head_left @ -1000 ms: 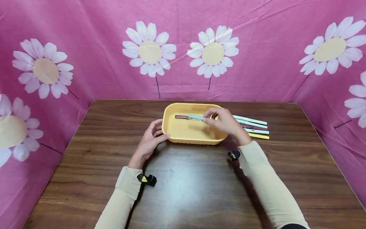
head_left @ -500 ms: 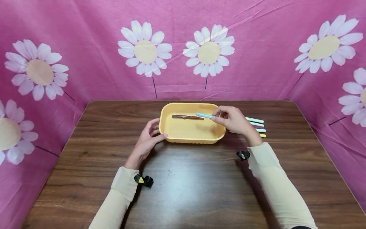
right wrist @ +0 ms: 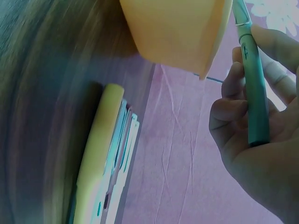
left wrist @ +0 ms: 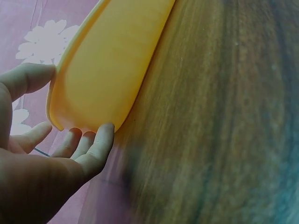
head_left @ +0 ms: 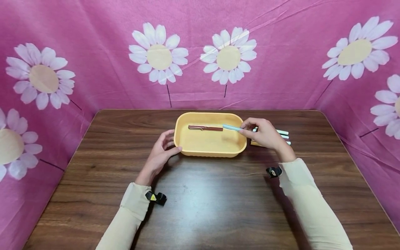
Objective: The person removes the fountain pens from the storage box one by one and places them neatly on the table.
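Observation:
A yellow tray stands toward the back of the table. At its left end, my left hand rests its thumb on the near rim and its fingertips against the end wall, also visible in the left wrist view. Inside lies a dark red pen, clip showing. My right hand pinches a light blue pen between thumb and fingers, tip end pointing left over the tray's right part. The right wrist view shows this pen with its metal clip upward and its lower end near the palm.
Right of the tray lie several pens side by side, partly hidden by my right hand. A yellow pen is nearest in the right wrist view. The brown wooden table ends at a pink flowered cloth.
My right hand has moved right with the light blue pen, from above the dark red pen toward the tray's right end. My left hand stays at the tray, and the head view shifted slightly.

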`<state>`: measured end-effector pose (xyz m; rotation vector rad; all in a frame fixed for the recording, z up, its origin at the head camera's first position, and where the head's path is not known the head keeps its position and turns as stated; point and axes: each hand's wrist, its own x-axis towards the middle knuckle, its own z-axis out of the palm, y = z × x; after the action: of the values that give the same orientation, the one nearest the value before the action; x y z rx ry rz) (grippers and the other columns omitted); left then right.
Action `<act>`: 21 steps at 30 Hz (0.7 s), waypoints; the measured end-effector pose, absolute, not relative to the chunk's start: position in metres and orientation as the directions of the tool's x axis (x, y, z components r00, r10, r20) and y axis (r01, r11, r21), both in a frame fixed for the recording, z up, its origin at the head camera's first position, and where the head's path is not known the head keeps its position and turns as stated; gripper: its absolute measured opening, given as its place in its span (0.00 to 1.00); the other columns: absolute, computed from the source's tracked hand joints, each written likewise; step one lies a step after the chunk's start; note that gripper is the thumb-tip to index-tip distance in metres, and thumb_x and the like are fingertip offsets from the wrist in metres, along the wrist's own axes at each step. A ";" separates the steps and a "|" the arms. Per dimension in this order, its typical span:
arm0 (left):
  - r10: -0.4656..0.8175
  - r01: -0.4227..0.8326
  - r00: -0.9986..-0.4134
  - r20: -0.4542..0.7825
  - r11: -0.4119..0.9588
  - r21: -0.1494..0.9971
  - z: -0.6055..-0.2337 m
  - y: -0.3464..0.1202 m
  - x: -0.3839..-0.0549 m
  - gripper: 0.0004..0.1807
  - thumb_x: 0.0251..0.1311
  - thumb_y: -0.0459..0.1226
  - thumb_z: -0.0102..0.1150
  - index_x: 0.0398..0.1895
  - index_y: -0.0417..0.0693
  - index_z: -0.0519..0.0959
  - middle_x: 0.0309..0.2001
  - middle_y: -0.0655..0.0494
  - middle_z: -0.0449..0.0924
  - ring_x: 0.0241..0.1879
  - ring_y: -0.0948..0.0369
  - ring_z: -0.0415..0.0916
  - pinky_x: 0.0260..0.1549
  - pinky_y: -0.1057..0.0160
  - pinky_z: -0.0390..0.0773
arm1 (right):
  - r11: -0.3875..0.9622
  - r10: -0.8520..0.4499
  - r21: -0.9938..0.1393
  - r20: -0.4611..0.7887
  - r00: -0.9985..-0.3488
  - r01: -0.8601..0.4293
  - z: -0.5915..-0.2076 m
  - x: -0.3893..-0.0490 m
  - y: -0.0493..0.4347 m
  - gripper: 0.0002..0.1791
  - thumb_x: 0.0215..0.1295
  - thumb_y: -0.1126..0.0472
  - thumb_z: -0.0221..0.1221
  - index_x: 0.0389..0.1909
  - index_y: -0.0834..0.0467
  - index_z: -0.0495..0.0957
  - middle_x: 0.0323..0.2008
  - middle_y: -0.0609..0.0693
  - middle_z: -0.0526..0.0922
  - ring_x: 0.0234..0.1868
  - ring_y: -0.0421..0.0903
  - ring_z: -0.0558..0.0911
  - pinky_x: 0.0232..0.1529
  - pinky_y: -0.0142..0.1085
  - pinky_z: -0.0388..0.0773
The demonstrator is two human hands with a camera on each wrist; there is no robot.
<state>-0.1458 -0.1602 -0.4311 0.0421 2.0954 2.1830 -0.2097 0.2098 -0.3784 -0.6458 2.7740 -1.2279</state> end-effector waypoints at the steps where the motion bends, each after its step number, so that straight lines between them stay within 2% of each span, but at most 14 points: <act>1: 0.102 -0.063 -0.993 -0.059 -0.037 0.997 -0.431 -0.160 -0.146 0.39 0.57 0.23 0.64 0.73 0.40 0.62 0.64 0.34 0.68 0.62 0.43 0.69 0.50 0.67 0.77 | 0.600 -0.386 -0.716 0.131 -0.913 -0.357 -0.378 -0.209 0.211 0.07 0.68 0.57 0.66 0.40 0.57 0.85 0.30 0.51 0.82 0.31 0.47 0.77 0.25 0.33 0.72; 14: 0.092 -0.064 -0.994 -0.058 -0.059 0.996 -0.431 -0.159 -0.146 0.39 0.57 0.22 0.64 0.73 0.37 0.62 0.64 0.32 0.67 0.63 0.41 0.69 0.50 0.68 0.77 | 0.585 -0.376 -0.735 0.127 -0.918 -0.342 -0.382 -0.205 0.231 0.04 0.67 0.60 0.67 0.38 0.57 0.85 0.28 0.52 0.81 0.28 0.50 0.77 0.24 0.33 0.72; 21: 0.089 -0.063 -0.994 -0.057 -0.067 0.996 -0.430 -0.159 -0.148 0.39 0.57 0.22 0.64 0.73 0.38 0.62 0.64 0.32 0.67 0.62 0.41 0.69 0.49 0.68 0.77 | 0.598 -0.366 -0.719 0.149 -0.919 -0.355 -0.386 -0.206 0.238 0.04 0.64 0.67 0.67 0.39 0.61 0.85 0.30 0.52 0.82 0.28 0.45 0.76 0.26 0.31 0.72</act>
<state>-0.1477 -0.1589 -0.4298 0.0290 2.0710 2.2211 -0.2062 0.2376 -0.3855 -0.6306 2.7957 -1.2533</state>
